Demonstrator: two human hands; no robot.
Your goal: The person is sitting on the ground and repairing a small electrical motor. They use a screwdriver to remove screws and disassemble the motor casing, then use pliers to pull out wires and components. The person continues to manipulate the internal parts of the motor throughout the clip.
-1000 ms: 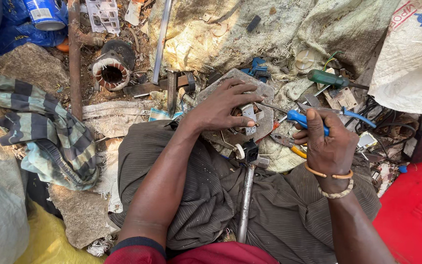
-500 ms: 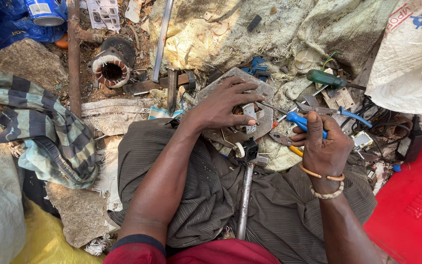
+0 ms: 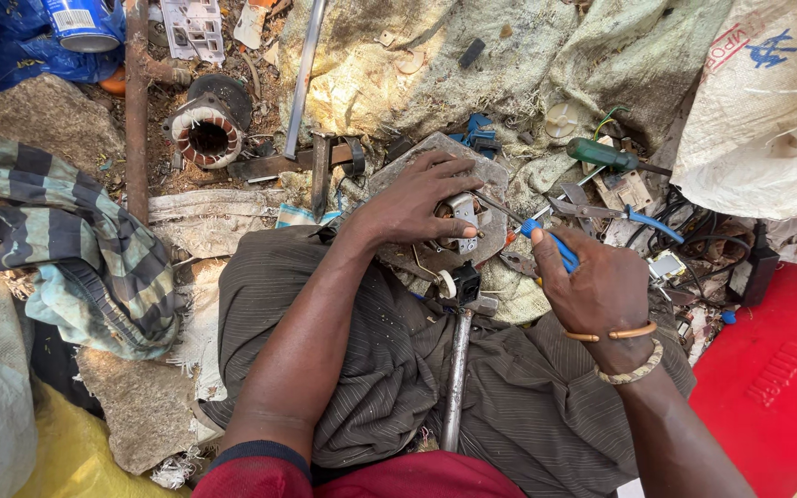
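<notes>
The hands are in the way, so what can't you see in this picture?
- Head view: the left hand covers most of the small white part, so its shape is unclear.
- Head view: the right hand hides most of the blue handle it holds.
- Head view: the tool tip is too thin to make out at the part.
- Head view: the red box is cut off by the right edge.

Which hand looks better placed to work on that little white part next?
Probably the right hand: it holds the blue-handled screwdriver aimed at the small white part, which the left hand pins down.
</notes>
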